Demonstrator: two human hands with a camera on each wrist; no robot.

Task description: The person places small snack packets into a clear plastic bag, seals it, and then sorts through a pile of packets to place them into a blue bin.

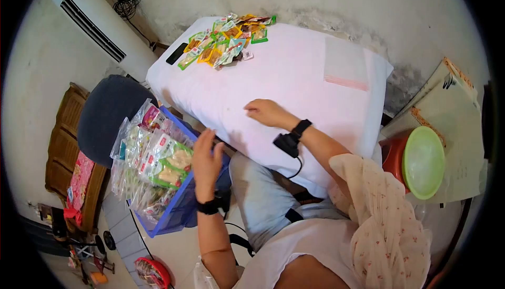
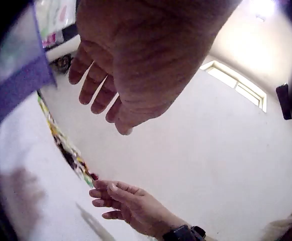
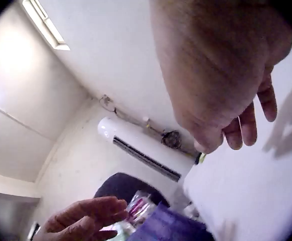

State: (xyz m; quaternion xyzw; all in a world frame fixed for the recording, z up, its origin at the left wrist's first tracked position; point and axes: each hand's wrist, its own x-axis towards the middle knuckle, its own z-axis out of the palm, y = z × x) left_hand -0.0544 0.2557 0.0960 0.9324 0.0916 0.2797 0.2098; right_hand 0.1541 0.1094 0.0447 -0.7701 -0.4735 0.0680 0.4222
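Observation:
My left hand is held beside the blue plastic basket, fingers loosely extended and holding nothing. Clear bags of packaged snacks fill that basket, and the hand overlaps its right rim in the head view. Over the white-covered table, my right hand hovers with relaxed, slightly bent fingers and nothing in them. In the left wrist view the left hand hangs with its fingers apart. Toward the table's back edge lies a pile of small snack packets in yellow, green and white.
A black phone lies left of the packets. On the table's right side rests a flat clear plastic bag. A dark chair back stands behind the basket. At the right are a green basin and a red bucket.

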